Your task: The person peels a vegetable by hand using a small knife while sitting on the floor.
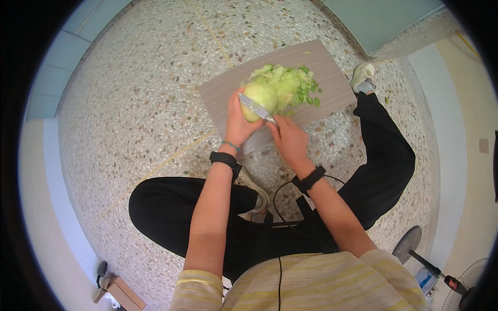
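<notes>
My left hand [240, 118] grips a round, pale green peeled vegetable or melon [260, 93] from its left and near side. In my right hand [290, 137] is a small knife [255, 107] with a grey handle. Its blade lies slantwise across the top of the vegetable, the tip close to my left fingers. Beside the vegetable, to the right and behind, is a heap of pale and darker green peelings [290, 83]. Everything rests on a grey-brown wood-grain board [330, 83] on the floor. The underside of the vegetable is hidden.
Speckled terrazzo floor [148, 101] surrounds the board. My shoe [362, 77] is near the board's right corner, and a black cable [277, 194] runs between my legs. A pedestal fan [447, 276] stands at lower right, a cardboard box [125, 293] at lower left. A pale green panel [381, 23] edges the top right.
</notes>
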Demonstrator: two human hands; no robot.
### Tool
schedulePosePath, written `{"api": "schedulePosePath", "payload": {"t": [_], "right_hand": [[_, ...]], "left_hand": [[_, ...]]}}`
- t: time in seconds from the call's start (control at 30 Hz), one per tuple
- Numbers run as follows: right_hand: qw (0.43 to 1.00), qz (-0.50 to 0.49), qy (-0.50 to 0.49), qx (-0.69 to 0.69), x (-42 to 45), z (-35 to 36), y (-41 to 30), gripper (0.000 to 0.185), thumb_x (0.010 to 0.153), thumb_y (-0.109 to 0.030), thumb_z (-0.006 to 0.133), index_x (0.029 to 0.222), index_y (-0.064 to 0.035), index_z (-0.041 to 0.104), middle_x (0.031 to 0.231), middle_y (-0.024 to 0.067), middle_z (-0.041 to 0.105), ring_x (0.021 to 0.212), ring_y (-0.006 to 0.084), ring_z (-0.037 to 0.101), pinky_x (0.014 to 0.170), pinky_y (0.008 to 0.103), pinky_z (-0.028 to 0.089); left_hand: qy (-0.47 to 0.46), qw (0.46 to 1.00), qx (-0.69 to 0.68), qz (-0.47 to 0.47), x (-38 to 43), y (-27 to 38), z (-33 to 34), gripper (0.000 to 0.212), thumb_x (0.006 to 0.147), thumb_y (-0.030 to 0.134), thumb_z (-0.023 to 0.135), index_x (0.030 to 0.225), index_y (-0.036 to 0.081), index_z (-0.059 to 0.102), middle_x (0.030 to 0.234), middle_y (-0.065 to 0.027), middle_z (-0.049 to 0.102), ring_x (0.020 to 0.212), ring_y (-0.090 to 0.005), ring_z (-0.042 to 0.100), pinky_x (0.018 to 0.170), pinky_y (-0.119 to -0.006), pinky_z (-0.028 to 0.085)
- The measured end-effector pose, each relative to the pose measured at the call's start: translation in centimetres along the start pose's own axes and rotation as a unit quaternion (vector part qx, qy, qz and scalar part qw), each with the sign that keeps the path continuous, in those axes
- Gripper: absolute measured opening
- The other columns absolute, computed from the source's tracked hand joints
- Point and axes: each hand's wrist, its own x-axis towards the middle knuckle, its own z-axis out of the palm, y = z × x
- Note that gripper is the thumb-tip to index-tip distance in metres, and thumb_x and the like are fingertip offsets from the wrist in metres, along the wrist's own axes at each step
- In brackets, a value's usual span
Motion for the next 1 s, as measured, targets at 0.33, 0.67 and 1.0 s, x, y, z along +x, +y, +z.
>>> {"api": "schedulePosePath", "payload": {"t": [0.33, 0.67, 1.0], "right_hand": [[1.0, 0.009, 0.012, 0.022, 0.4, 0.3, 0.0, 0.025, 0.095, -0.036, 0.065, 0.107, -0.0132, 0.065, 0.085, 0.0049, 0.064, 0.07, 0.027, 0.066, 0.056, 0.0383, 0.051], [0.999, 0.019, 0.014, 0.034, -0.7, -0.9, 1.2, 0.025, 0.095, -0.032, 0.067, 0.108, -0.0111, 0.065, 0.085, 0.0059, 0.065, 0.07, 0.0285, 0.066, 0.056, 0.0385, 0.05], [0.999, 0.024, 0.001, 0.028, -0.5, -0.9, 1.5, 0.026, 0.098, -0.033, 0.064, 0.108, -0.0099, 0.065, 0.085, 0.0074, 0.065, 0.069, 0.0289, 0.066, 0.055, 0.0383, 0.05]], "left_hand": [[-0.015, 1.0, 0.004, -0.009, 0.0, 0.2, -0.3, 0.106, 0.062, 0.021, 0.093, 0.148, 0.004, 0.034, 0.143, -0.0205, 0.043, 0.135, -0.0382, 0.043, 0.111, -0.044, 0.041], [-0.037, 0.999, 0.009, -0.013, 0.1, 0.7, -0.7, 0.109, 0.061, 0.024, 0.094, 0.148, 0.004, 0.032, 0.146, -0.0215, 0.039, 0.137, -0.0385, 0.042, 0.113, -0.045, 0.039], [-0.031, 0.999, -0.009, -0.027, 0.2, 0.5, -0.5, 0.108, 0.061, 0.021, 0.094, 0.149, 0.005, 0.032, 0.144, -0.0205, 0.04, 0.134, -0.0382, 0.044, 0.112, -0.044, 0.041]]}}
